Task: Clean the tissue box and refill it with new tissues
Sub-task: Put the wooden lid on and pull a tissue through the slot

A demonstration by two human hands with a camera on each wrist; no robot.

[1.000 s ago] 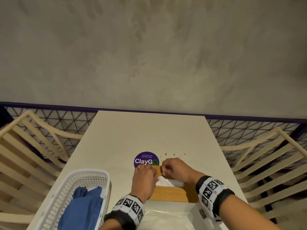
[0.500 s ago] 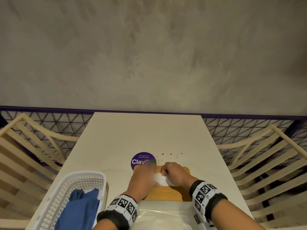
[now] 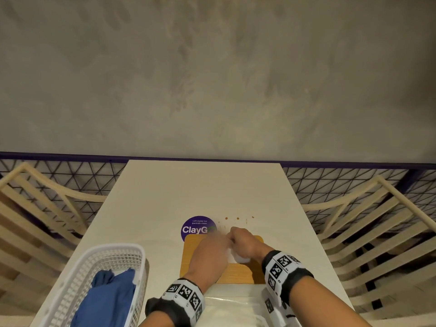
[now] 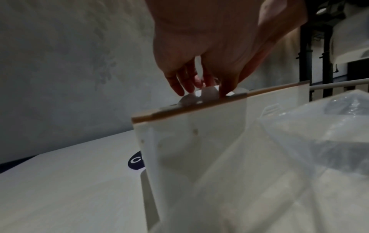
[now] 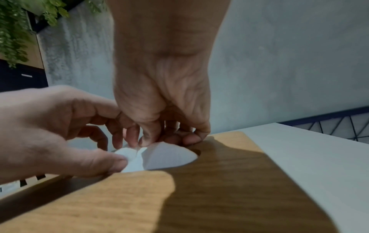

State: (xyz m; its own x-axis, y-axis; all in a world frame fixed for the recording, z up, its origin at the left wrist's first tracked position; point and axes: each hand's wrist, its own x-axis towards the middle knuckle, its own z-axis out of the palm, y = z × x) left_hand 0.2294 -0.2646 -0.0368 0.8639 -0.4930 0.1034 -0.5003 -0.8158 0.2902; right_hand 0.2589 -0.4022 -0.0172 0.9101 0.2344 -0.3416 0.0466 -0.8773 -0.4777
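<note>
white tissue box with a wooden slotted lid point(image 3: 245, 273) on pale counter point(image 3: 203, 190) | left hand point(image 5: 60, 126) and right hand point(image 5: 161, 100) both pinch the white tissue point(image 5: 159, 155) at the slot | risk: opposed tugging likely tears the sheet, or lifts the lid

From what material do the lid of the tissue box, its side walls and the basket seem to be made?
Lid: looks like wood or wood veneer, matte, with visible grain.
Side walls: smooth, matte white panels, perhaps painted board or plastic; I cannot tell which.
Basket: most likely white moulded plastic, judging by its regular lattice of holes.
</note>
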